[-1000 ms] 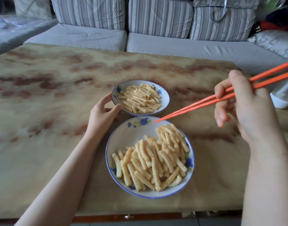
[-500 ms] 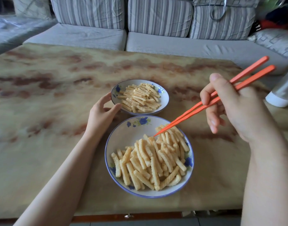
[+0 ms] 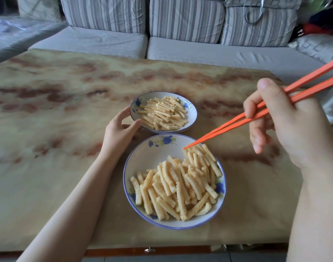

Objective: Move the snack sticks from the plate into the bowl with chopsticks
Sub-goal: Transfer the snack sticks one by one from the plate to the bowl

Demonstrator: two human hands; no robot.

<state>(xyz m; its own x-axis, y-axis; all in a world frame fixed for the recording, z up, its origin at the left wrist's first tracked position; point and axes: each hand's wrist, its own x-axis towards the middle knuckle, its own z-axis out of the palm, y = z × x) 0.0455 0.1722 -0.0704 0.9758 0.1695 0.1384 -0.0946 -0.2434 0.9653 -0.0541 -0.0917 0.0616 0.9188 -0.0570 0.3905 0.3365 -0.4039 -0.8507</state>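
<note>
Orange chopsticks (image 3: 237, 123), blue-flowered white dishes (image 3: 163, 141), striped grey cushions (image 3: 186, 17), mottled tan table (image 3: 48, 114).

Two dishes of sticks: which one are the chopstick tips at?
The larger near dish: the chopsticks reach its far-right sticks. The smaller far dish is only held by the left hand.

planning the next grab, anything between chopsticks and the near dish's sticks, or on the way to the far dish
Nothing visible. The chopsticks reach the snack sticks; the left hand holds the far dish by its left rim.
</note>
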